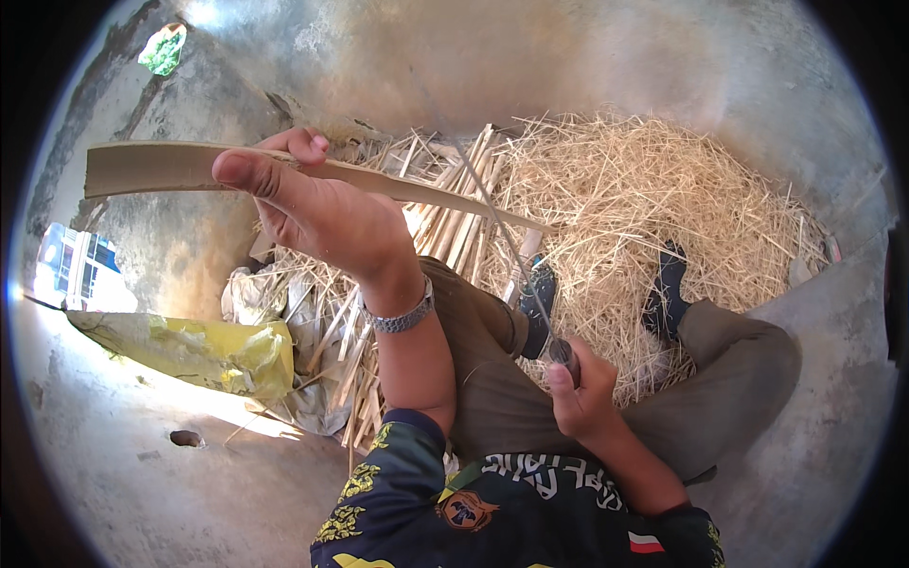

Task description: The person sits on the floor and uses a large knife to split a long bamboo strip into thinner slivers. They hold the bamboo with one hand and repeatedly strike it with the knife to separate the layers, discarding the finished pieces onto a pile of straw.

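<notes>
Nearest the camera, the right hand (pixel 579 393) is seen clenched around the handle of a knife (pixel 516 251), over the right thigh. The long thin blade runs up and away from it, and its far part meets the bamboo strip (pixel 284 170).

A little farther out, the left hand (pixel 312 204) is raised, with a metal watch (pixel 402 317) at the wrist. Its fingers are closed on the strip near the middle, the thumb laid along it. The strip is held level in the air above the lap, its broad end well out to the left, its thinner end reaching right over the slats.

Below the hands, a bundle of split slats (pixel 445 222) lies between the legs, and a broad heap of shavings (pixel 644 208) is spread around the two dark shoes (pixel 668 289). From that heap, much paring is judged to be done already. The strip in hand appears only partly thinned, so more is judged to be left.

At the left, a crumpled yellow sack (pixel 199 350) rests on the concrete floor (pixel 189 483).
</notes>
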Demonstrator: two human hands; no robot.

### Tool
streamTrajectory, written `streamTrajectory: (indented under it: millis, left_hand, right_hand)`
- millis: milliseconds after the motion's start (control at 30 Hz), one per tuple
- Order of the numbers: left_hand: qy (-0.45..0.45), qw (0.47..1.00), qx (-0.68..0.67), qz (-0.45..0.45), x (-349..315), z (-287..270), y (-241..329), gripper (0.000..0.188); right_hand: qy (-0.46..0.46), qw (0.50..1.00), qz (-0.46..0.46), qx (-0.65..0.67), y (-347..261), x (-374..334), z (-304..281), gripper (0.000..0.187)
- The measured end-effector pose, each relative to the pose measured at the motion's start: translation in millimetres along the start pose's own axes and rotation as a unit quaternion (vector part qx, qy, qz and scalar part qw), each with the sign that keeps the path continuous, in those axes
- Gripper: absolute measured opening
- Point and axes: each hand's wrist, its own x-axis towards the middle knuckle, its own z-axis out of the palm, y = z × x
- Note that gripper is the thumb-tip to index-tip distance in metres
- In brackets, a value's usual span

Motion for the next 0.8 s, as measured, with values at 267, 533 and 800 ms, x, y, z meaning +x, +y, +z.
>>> streamTrajectory:
  millis: [267, 533, 800]
  left_hand:
    - [-0.077, 0.995, -0.059, -0.034, 10.5, -12.4, -9.6, 0.072]
    - [-0.027, 0.993, -0.089, -0.071, 20.7, -13.7, -10.5, 0.071]
    - [-0.078, 0.987, -0.126, -0.067, 33.9, -35.3, -28.4, 0.074]
  right_hand:
    - [-0.031, 0.991, 0.13, -0.025, 24.9, 2.1, 3.8, 0.033]
    - [0.002, 0.992, 0.074, 0.103, 33.4, -15.8, 17.1, 0.037]
    - [-0.007, 0.998, 0.057, 0.008, 5.9, -6.2, 8.9, 0.037]
